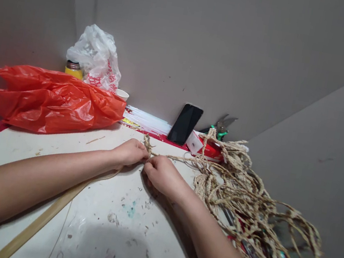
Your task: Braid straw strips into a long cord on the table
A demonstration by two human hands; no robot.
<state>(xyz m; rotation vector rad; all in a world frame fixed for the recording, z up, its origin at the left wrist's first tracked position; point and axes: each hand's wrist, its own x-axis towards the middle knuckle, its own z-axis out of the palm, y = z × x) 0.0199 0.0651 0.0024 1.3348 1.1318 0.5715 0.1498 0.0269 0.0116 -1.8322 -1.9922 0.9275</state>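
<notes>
Over the middle of the white tabletop, my left hand (133, 152) and my right hand (162, 172) are close together, fingers pinched. Between them is a braided straw cord (147, 141), its rough end poking up past the left fingertips. From my right hand the cord runs right to a big tangled heap of braided straw rope (247, 190). A flat tan strip (45, 215) passes under my left forearm and narrows towards the left hand; where it ends is hidden by the fingers.
A crumpled red plastic bag (57, 103) lies at the back left, with a white plastic bag (96, 57) and a yellow bottle (74, 70) behind. A phone (185, 123) leans on the grey wall. Green-handled pruning shears (221, 128) stand right of it. Scraps dot the white tabletop (100, 222).
</notes>
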